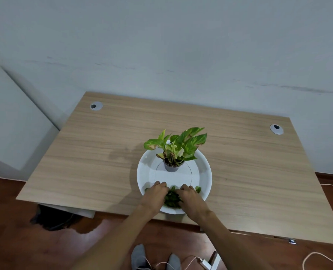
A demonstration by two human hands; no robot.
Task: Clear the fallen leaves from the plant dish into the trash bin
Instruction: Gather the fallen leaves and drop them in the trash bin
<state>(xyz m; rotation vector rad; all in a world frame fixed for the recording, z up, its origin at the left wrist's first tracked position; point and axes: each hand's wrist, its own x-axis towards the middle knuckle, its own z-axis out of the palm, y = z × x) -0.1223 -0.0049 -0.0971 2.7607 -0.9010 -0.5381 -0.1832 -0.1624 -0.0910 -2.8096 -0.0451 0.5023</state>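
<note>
A round white dish (204, 168) sits near the front edge of a wooden desk. In its middle stands a small grey pot with a green and yellow leafy plant (176, 145). A heap of fallen green leaves (172, 198) lies in the near part of the dish. My left hand (155, 194) and my right hand (190, 197) rest palm down on either side of the heap, fingers curled against the leaves and pressing them together. One loose leaf (198, 189) lies just right of my right hand. No trash bin is in view.
The wooden desk (103, 152) has a cable grommet at the back left (96, 106) and one at the back right (276, 129). A white panel leans at the left. A dark object (50, 217) lies on the floor under the desk's left front. Cables run across the floor.
</note>
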